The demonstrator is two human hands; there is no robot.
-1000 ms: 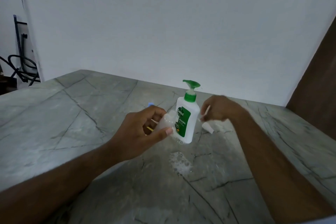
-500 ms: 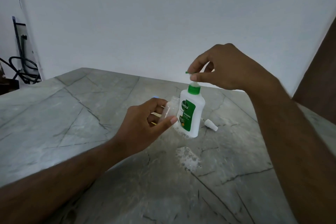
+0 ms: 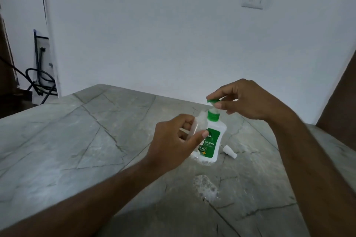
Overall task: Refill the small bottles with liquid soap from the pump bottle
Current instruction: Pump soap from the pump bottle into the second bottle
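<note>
Lowered since a moment ago, the right hand pinches the green pump head; nearer, the left hand grips what appears a small clear bottle against the pump bottle, upright on the tabletop.

White, green-labelled pump bottle stands upright; small clear bottle touches its left side.

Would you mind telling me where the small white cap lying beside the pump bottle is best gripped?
Pinch the white cap across its wider end, coming from above. It lies on its side on the countertop, tapering to a thin tip, right of the pump bottle, with free space around it.
</note>
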